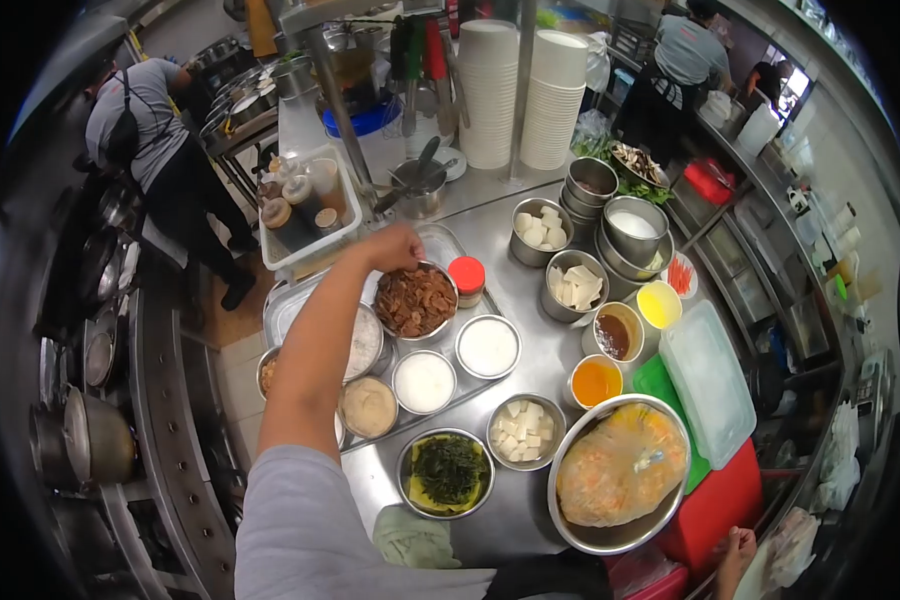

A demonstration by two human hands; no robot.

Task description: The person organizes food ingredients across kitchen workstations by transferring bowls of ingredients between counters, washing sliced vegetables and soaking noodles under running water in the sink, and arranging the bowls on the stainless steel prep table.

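Note:
My left hand [396, 248] reaches across the counter to a round steel container of brown, dried-looking strips [417, 302]. Its fingers are closed at the container's far rim; the fingertips are partly hidden. Beside that container stand a red-lidded jar [466, 279], a container of white powder [488, 346], another white one [424, 382] and a tan powder [369, 407]. My forearm covers part of a container of coarse white grains [364, 342]. Low at the right edge, my right hand [738, 552] has curled fingers with nothing visible in them, near a red bin [715, 505].
A large steel bowl [560, 505] holds a bagged orange-white food. Near it are tofu cubes [522, 432], dark greens [448, 472], orange liquid [596, 381] and a clear lid [708, 385]. White tub stacks [488, 95] and a bottle bin [305, 250] stand behind. Two people [150, 125] [685, 60] work farther off.

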